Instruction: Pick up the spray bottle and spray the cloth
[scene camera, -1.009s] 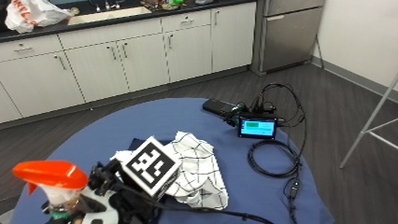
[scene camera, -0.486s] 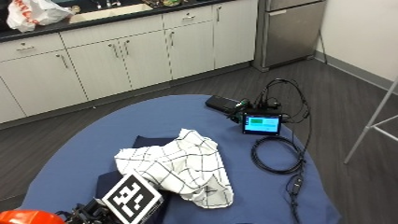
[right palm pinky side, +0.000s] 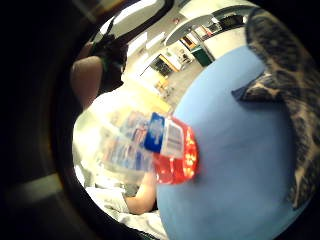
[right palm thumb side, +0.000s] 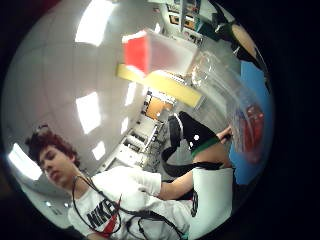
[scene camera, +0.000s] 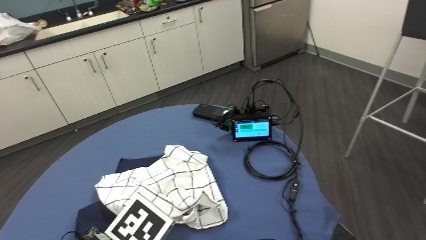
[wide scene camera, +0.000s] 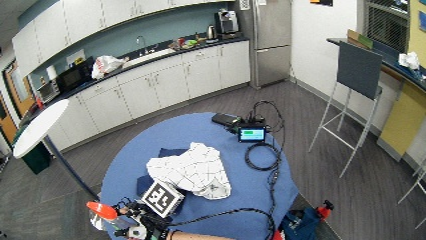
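At the table's near edge, the gloved right hand (wide scene camera: 136, 227) grasps the spray bottle (wide scene camera: 101, 214), fingers wrapped round its clear body below the orange trigger head; the little-finger palm view shows the bottle (right palm pinky side: 167, 150) close against the palm, its blue and white label and reddish liquid over the blue tablecloth (wide scene camera: 263, 172). Beyond the hand lies the white cloth (scene camera: 170, 187), a soft crumpled heap with a thin black grid, resting on a dark folded fabric (scene camera: 136, 164). Farther off sit a small screen (scene camera: 251, 130) and a coiled black cable (scene camera: 269, 160). My judgement: the nozzle seems angled away from the cloth, so a squeeze now could wet the tablecloth or drift toward the screen; the smooth plastic could also twist in the glove
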